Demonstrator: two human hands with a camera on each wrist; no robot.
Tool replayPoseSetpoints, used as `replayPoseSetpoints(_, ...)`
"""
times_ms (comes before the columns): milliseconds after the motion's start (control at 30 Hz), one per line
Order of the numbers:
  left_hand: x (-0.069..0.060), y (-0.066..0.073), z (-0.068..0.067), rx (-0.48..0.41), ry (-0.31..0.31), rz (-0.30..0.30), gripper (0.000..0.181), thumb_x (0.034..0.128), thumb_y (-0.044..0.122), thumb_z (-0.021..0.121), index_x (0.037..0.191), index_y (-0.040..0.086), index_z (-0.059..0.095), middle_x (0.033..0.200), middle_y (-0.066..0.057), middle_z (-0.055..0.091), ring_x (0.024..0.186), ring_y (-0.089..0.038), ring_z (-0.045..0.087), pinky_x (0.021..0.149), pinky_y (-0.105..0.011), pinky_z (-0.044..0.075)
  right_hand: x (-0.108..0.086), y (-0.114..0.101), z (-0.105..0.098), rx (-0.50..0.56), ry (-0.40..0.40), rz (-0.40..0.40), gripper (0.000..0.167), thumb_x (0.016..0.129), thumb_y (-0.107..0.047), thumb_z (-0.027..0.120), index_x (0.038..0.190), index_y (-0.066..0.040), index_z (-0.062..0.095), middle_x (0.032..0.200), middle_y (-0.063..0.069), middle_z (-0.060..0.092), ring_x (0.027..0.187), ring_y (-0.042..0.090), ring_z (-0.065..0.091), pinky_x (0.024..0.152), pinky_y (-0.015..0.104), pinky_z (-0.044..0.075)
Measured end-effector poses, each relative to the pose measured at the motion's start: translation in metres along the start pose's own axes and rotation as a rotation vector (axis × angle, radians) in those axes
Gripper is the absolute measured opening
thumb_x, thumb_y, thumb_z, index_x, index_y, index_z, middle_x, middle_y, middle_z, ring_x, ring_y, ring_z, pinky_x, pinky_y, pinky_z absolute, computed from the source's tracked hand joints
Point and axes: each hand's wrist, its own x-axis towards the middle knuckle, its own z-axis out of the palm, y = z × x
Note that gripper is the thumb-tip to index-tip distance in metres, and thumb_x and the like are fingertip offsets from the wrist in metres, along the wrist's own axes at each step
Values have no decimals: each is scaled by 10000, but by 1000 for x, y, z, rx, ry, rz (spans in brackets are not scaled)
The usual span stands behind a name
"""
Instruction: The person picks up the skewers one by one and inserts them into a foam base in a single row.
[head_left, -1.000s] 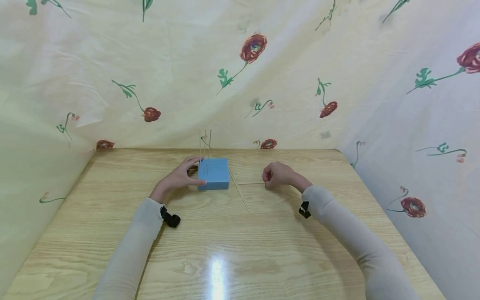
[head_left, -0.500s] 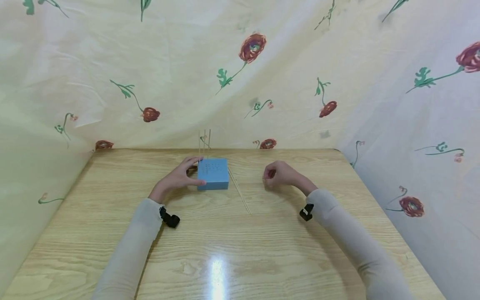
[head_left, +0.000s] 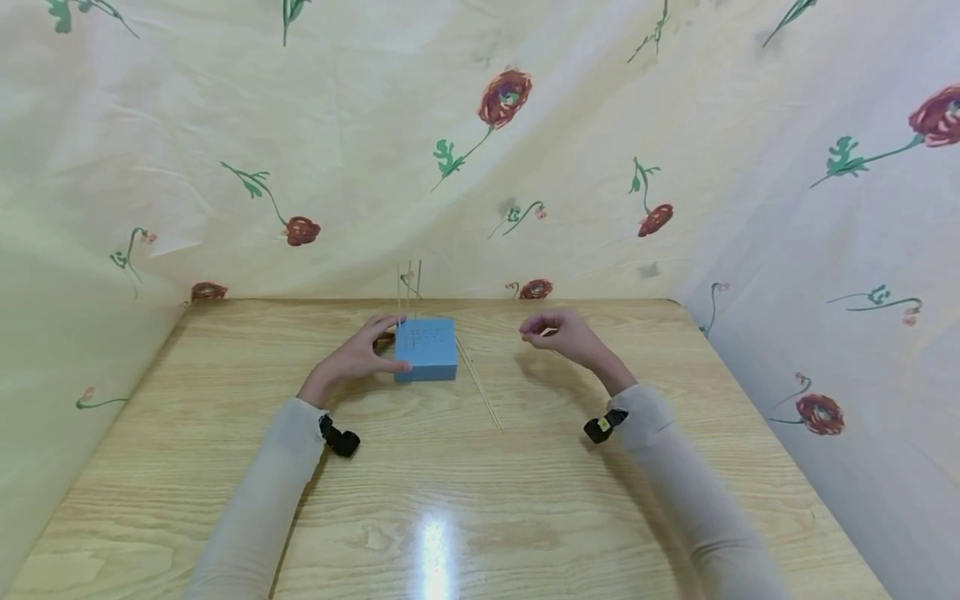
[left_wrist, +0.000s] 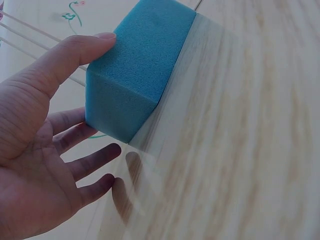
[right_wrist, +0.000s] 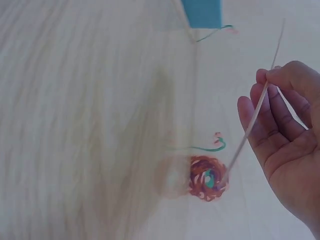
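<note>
A blue foam block with rows of small holes in its top sits on the table. Several thin wooden sticks stand upright near its left back corner. My left hand holds the block from the left, thumb on the front face and the fingertips reaching behind. In the left wrist view the foam block lies under the thumb, while two lower fingers stay off it. Right of the block, my right hand is raised above the table. The right wrist view shows it pinching a thin stick between thumb and fingertips.
Thin loose sticks lie slantwise on the wooden table, just right of the block. A flowered cloth hangs behind the table and along its sides.
My right hand has lifted off the table with a thin stick that lay pointing toward the block a second ago. The left hand and the block stay in place.
</note>
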Motion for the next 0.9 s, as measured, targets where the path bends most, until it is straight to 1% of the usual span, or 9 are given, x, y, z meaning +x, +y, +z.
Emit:
replayPoseSetpoints(133,-1,1,0,5,2,4,929,903,189,800,1632,92,233,1655,-191,155,1494,-448,281,1188,-644,287,2,-3,1,79,29,34,272,984,-132,690,1203,24,728,1162,202,727,1030,355,708,870,429,605)
replayPoseSetpoints(233,0,0,0,2,1,3,934,902,188,801,1635,100,229,1654,-187,157,1495,-444,281,1190,-637,292,5,-7,2,110,41,39,288,978,-118,696,1211,50,718,1220,242,706,1063,422,699,900,506,589)
replayPoseSetpoints(300,0,-1,0,-1,3,-1,935,900,184,803,1636,111,230,1651,-181,165,1495,-438,286,1193,-629,295,7,-9,3,126,51,39,286,969,-109,707,1191,71,716,1211,247,709,1038,384,718,887,470,601)
replayPoseSetpoints(433,-1,-1,1,6,3,7,929,906,184,797,1635,97,227,1646,-193,170,1492,-448,285,1190,-635,294,11,-16,6,153,70,22,263,954,-94,718,1141,90,718,1113,237,724,926,224,733,796,299,610)
replayPoseSetpoints(533,-2,0,1,6,3,16,920,913,182,789,1632,77,225,1645,-209,167,1488,-464,281,1186,-648,287,13,-23,7,178,79,-15,211,943,-63,718,1093,85,724,1025,229,729,858,143,713,749,247,602)
replayPoseSetpoints(633,-3,1,1,-3,1,11,920,910,179,792,1632,88,230,1650,-200,161,1492,-458,279,1190,-641,287,15,-30,9,202,78,-46,185,934,-35,718,1072,88,721,965,226,728,825,122,708,748,272,615)
replayPoseSetpoints(767,-2,1,0,-10,-1,-1,924,905,188,797,1634,108,234,1652,-184,162,1496,-443,282,1192,-632,292,18,-35,11,233,80,-74,172,935,-24,717,1061,92,706,939,183,723,823,122,717,795,384,632)
replayPoseSetpoints(867,-1,1,0,-9,3,-8,926,901,190,802,1634,123,240,1648,-173,174,1496,-433,289,1192,-626,299,21,-39,12,252,85,-95,161,936,-15,712,1047,99,691,928,152,713,830,125,723,807,405,631)
replayPoseSetpoints(900,-1,1,1,-8,3,-8,928,901,188,803,1635,122,239,1647,-174,174,1496,-433,290,1191,-624,302,22,-40,13,254,89,-100,158,935,-11,710,1044,102,688,924,148,711,829,125,724,797,378,632)
